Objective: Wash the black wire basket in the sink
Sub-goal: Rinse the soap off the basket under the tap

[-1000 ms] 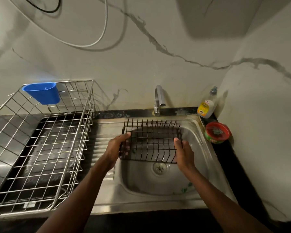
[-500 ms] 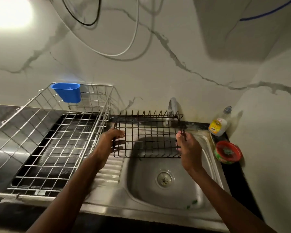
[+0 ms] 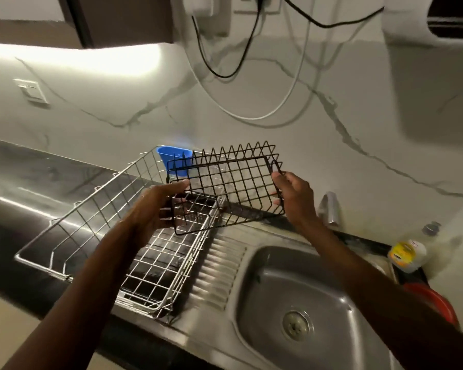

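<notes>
**Head view**

The basket (image 3: 225, 188) is held in the air by both hands, tilted, with its right end slightly higher. The left hand (image 3: 155, 206) is clenched on the lower left corner, its fingers curled round the wires. The right hand (image 3: 296, 198) is clamped on the right end wall, thumb on the near side. Neither grip is released.

**Change noted**

- One second earlier the basket was held low over the sink (image 3: 313, 284), below the tap (image 3: 329, 209).
- Half a second earlier it was raised to the sink's back rim.
- It is now carried up and to the left, and is positioned above the right end of the rack (image 3: 96, 217) and the drainboard (image 3: 219, 268).
- It is well clear of the sink and is touched by nothing but the hands.
- The cup (image 3: 171, 156) is seen through its left end.
- No water is seen at the tap.

**Meaning for the task**

The work in the sink is judged to be finished or broken off, and a transfer toward the rack is judged to be the step in hand. The basket's lower left corner is near the rack's rim. Snagging of wire on wire is to be expected if the basket is lowered tilted, so levelling before set-down is advised
</notes>
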Demonstrator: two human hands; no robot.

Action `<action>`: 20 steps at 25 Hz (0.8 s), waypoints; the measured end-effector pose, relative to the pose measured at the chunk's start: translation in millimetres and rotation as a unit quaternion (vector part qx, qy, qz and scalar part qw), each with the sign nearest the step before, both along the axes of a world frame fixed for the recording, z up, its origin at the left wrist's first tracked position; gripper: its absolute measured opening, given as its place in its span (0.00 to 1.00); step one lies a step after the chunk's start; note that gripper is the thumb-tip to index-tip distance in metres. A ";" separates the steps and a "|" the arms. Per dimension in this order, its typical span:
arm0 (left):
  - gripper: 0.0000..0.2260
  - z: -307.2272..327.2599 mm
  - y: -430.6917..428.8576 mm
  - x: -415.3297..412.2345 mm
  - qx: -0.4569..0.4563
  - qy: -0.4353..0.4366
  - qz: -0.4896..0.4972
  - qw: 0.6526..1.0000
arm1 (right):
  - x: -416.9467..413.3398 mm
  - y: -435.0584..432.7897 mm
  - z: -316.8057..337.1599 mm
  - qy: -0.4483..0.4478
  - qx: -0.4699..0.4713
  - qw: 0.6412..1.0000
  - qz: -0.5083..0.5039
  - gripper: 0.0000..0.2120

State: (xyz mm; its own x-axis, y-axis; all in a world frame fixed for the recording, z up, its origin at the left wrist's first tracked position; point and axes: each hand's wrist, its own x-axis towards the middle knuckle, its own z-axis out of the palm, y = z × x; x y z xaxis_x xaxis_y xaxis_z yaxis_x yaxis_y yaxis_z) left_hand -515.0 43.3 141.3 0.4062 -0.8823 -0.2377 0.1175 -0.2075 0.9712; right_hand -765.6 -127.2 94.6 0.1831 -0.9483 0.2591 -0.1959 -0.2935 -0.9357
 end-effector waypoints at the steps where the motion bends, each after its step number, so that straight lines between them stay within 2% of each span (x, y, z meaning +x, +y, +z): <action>1: 0.25 0.2 3.1 8.3 0.013 0.003 0.024 1.000 | 19.0 -11.7 6.6 0.023 -0.001 1.000 0.017 0.28; 2: 0.26 -1.7 6.0 15.9 0.026 0.007 0.045 0.999 | 38.2 -22.8 11.3 0.048 0.000 0.998 0.035 0.29; 6: 0.23 -17.9 13.6 49.9 0.070 0.062 0.118 0.989 | 120.2 -57.3 19.4 0.136 0.022 0.980 0.145 0.32; 10: 0.19 -42.1 6.2 80.4 0.122 0.115 0.177 0.970 | 194.0 -80.9 11.5 0.169 0.118 0.940 0.271 0.12; 11: 0.21 -49.9 4.0 87.0 0.138 0.135 0.182 0.964 | 210.1 -86.0 8.0 0.188 0.129 0.930 0.288 0.09; 14: 0.30 -69.6 -1.3 102.8 0.170 0.174 0.203 0.949 | 254.0 -99.6 -12.1 0.230 0.153 0.908 0.315 0.08; 19: 0.23 -97.4 -15.0 114.6 0.186 0.205 0.221 0.935 | 300.6 -113.9 -60.3 0.322 0.156 0.871 0.336 0.11; 20: 0.25 -99.6 -19.0 115.2 0.191 0.204 0.224 0.934 | 305.1 -113.7 -65.9 0.334 0.146 0.866 0.343 0.08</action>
State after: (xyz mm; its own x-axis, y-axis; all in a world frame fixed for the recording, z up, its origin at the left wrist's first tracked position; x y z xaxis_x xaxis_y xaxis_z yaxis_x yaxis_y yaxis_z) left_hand -399.8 24.3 41.7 0.5207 -0.4645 -0.7163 0.6201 -0.3709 0.6913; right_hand -460.5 -240.9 28.7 0.7457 -0.5641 -0.3547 -0.5957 -0.3258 -0.7342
